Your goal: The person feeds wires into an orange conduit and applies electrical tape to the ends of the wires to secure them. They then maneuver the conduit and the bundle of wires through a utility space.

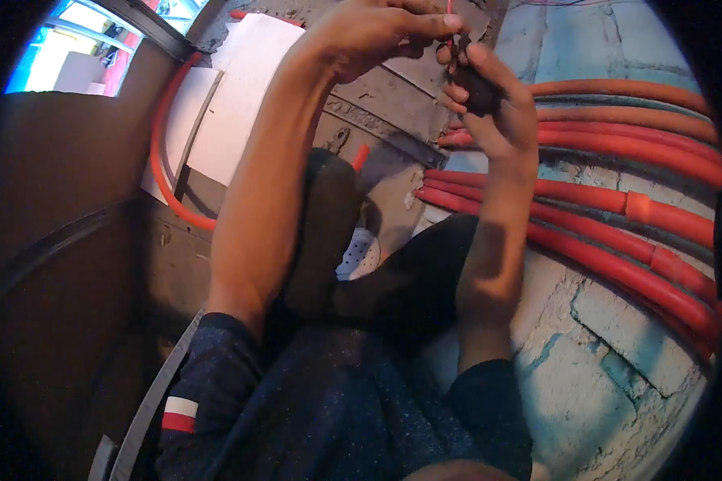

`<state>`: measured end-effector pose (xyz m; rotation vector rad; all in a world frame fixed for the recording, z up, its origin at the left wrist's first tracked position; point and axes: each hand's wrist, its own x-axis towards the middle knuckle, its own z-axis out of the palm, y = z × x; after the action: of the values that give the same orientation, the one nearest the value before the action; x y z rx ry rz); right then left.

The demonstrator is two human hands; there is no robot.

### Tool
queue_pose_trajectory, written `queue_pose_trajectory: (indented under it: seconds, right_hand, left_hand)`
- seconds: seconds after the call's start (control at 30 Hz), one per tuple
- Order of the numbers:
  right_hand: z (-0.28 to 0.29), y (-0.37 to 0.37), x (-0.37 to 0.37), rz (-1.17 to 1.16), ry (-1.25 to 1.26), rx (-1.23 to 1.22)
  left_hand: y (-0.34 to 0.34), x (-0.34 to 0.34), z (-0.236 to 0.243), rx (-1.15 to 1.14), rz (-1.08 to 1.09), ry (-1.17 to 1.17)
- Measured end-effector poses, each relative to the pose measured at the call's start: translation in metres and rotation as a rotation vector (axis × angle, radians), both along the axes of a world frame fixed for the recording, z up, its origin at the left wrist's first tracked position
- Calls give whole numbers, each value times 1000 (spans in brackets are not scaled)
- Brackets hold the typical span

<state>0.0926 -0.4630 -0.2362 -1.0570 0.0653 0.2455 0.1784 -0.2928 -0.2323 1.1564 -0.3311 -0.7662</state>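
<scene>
Both my hands are raised close together at the top of the view. My left hand (381,36) is closed, its thumb and finger pinching a thin red wire (449,7). Just right of it, my right hand (501,108) has its fingers curled around the lower end of that wire. Something small and dark sits at its fingertips, too shadowed to name. A deep shadow fills the right palm.
Red and orange corrugated conduits (602,204) run along the cracked pale blue wall (610,353) at right. White sheets (253,88) and a bent red tube (162,152) lie at left, beside a dark brown panel (64,176). A white clog (359,255) shows between my legs.
</scene>
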Motion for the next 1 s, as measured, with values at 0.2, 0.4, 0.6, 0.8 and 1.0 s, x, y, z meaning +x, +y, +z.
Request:
queue_pose_trajectory:
  seconds: [0.2,0.4,0.6,0.8,1.0]
  right_hand:
    - [8,-33,-15,-111,-35,-374]
    - [0,-28,-13,-166,-96,-588]
    - [-1,-32,-14,-80,-106,-585]
    - [3,-18,-12,-126,-146,-651]
    - [2,-18,-11,-190,-175,-666]
  left_hand:
    - [-7,-6,-6,89,58,-81]
    - [-3,3,-21,24,33,-155]
    - [-3,-2,-12,125,78,-317]
    - [-3,-1,-10,184,38,-333]
    - [-6,-4,-9,202,35,-370]
